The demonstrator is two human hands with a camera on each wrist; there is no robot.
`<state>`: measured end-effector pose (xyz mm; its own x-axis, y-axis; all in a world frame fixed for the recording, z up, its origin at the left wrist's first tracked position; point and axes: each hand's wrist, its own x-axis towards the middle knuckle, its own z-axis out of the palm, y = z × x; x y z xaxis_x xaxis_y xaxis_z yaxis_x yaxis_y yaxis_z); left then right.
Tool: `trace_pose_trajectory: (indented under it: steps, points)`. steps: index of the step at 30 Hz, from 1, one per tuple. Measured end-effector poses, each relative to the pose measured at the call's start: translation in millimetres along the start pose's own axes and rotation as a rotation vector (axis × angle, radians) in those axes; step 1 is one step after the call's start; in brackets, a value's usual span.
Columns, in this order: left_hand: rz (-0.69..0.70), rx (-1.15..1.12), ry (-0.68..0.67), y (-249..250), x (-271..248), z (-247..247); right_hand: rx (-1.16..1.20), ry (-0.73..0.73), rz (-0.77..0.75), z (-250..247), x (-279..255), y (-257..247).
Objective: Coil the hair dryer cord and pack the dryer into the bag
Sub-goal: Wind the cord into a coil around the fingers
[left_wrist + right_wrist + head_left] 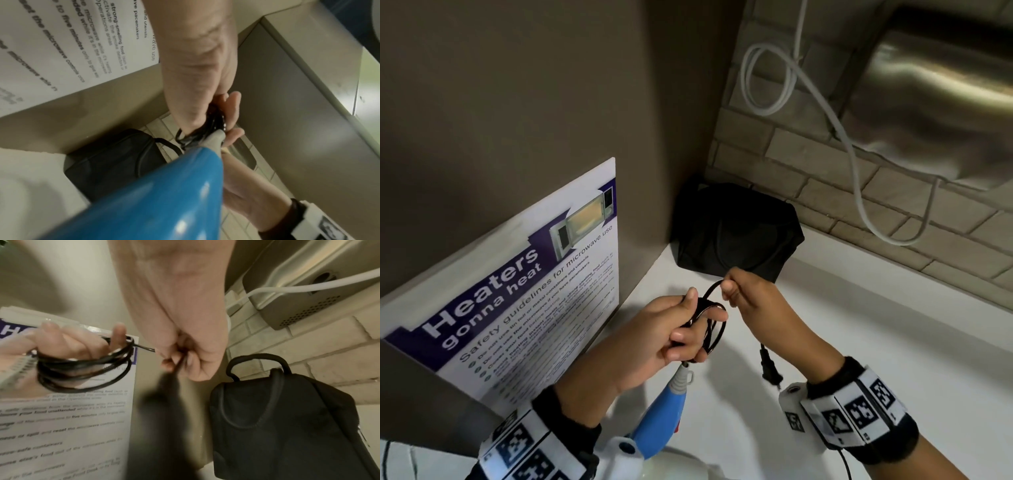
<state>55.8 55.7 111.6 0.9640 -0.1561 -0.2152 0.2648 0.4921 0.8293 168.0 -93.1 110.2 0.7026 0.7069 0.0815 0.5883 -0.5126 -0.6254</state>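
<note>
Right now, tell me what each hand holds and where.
Left hand: coiled loops of the black cord. Right hand: the cord's free stretch, above the plug.

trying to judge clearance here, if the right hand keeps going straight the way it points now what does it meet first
Most likely the black bag. The right hand, pinching the cord, points away from the person toward the corner, and the bag sits just beyond its knuckles in the head view. Depth is unclear, so how far off it is cannot be told.
</note>
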Motion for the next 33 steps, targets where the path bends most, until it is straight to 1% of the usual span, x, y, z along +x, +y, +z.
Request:
trace_pose_trajectory:
  steps: [3,7,11,13,15,17,20,22,25,27,31,33]
  points:
    - [0.013,-0.064,-0.055,1,0,1,0.101,-0.054,-0.009,2,-3,-1]
    - [0.008,-0.131,-0.048,-2,5,-5,0.401,-0.196,-0.022,1,-10,-8]
    - [0.000,-0.159,-0.032,-3,7,-7,0.621,-0.308,0.035,-2,-15,-9]
    - [0.001,-0.180,-0.052,-3,7,-9,0.709,-0.367,0.079,-2,-16,-8]
    - [-0.003,-0.183,-0.085,-4,8,-13,0.768,-0.432,0.084,-1,-16,-7]
    - [-0.012,-0.182,-0.103,-5,9,-14,0.774,-0.426,0.107,3,-15,-4]
    - [-0.005,-0.193,-0.082,-6,9,-12,0.755,-0.375,0.149,10,-12,-1]
    - [0.001,-0.198,-0.069,-7,9,-11,0.839,-0.391,0.141,13,-13,1]
    - [0.028,-0.187,-0.096,-11,8,-13,1.022,-0.421,0.134,15,-14,0]
    - [0.037,-0.192,-0.112,-12,8,-15,1.053,-0.416,0.164,17,-14,1]
    - [0.027,-0.248,-0.094,-13,8,-16,0.959,-0.357,0.207,17,-15,4]
    - [0.041,-0.263,-0.078,-12,7,-16,0.846,-0.309,0.190,15,-17,4]
